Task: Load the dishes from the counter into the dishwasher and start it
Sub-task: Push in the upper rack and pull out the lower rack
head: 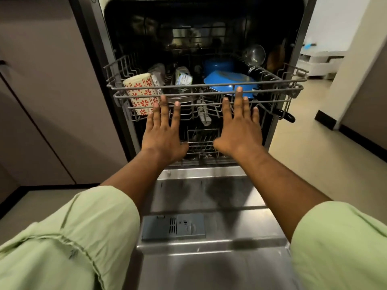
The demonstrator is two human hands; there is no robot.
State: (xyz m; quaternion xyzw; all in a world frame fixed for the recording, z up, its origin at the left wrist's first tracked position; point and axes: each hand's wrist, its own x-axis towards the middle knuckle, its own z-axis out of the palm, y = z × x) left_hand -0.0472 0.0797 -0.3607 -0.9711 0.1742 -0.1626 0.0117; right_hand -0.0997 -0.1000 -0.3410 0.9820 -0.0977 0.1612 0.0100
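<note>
Head view: both palms flat on a loaded rack, the finish in sight.
Left hand (162,130) and right hand (238,126) press fingers straight and spread against the grey wire upper rack (205,87), which stands part way out of the dishwasher (100,49). Inside are a floral ceramic cup (142,91) on its side, glossy blue bowls (228,80) and a steel ladle (254,53). Loading looks done; pushing in, shutting the steel door (209,266) and starting remain, I reckon.
</note>
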